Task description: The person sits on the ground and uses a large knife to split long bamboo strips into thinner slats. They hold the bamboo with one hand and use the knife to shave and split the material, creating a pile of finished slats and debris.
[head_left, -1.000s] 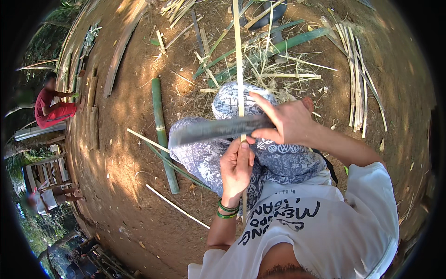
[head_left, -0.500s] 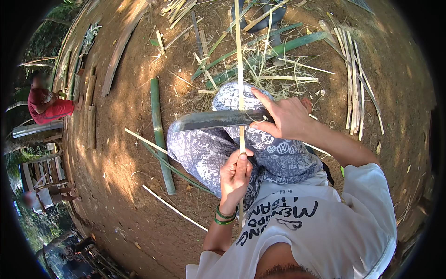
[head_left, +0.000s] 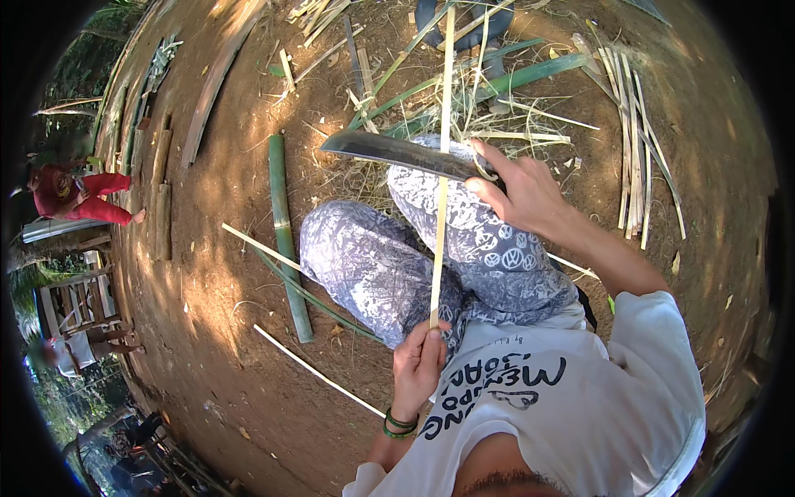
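A long, pale bamboo strip (head_left: 440, 240) runs from close to my waist out past my knees. My left hand (head_left: 419, 362), low near my belly, pinches its near end between thumb and fingers. My right hand (head_left: 528, 192) is closed round the handle of a machete (head_left: 389, 151), mostly hiding the handle. The dark, broad blade points left and crosses the strip above my right knee, with the strip passing over it near the handle. A thin curled shaving lies beside my right thumb.
A green bamboo pole (head_left: 281, 219) lies left of my knees. Pale strips (head_left: 631, 149) are bundled at the right. Shavings and split green bamboo (head_left: 538, 74) litter the ground ahead, near another person's boots (head_left: 489, 58). A person in red (head_left: 74, 195) sits far left.
My left hand has drawn back toward my belly. My right hand and the machete have shifted forward, and the blade now slants. The person in red has changed posture.
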The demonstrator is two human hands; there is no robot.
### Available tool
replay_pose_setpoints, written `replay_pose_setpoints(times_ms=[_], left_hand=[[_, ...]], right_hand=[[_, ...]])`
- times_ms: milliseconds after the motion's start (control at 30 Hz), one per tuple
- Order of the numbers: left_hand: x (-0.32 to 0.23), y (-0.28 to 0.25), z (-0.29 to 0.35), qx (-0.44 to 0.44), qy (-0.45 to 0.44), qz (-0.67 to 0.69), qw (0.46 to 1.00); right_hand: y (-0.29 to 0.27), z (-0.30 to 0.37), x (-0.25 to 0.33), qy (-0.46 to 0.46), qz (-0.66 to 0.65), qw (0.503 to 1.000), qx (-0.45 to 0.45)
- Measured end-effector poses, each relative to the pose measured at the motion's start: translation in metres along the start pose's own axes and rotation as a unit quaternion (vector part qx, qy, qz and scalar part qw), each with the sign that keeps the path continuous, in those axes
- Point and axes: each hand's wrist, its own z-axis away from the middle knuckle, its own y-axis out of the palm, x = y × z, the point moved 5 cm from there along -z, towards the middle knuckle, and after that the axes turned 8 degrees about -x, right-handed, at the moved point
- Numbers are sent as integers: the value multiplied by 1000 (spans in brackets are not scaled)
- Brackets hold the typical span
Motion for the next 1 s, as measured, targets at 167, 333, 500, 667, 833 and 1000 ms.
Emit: replay_pose_setpoints(times_ms=[167, 333, 500, 667, 833, 1000], left_hand=[[-27, 25, -63, -15, 107, 18, 994], [-55, 49, -94, -19, 163, -16, 986], [-50, 47, -87, -18, 141, -1, 990], [-39, 40, -76, -17, 113, 4, 993], [-34, 36, -68, -12, 95, 18, 995], [-28, 29, -51, -4, 68, 24, 997]], right_hand=[[-1, 16, 22, -96, 20, 995, -2], [1, 18, 25, -115, 68, 990, 45], [4, 21, 24, -125, 44, 991, 14], [10, 23, 22, -126, 55, 991, 10], [12, 28, 24, -125, 47, 991, 14], [8, 23, 26, -134, 66, 989, -14]])
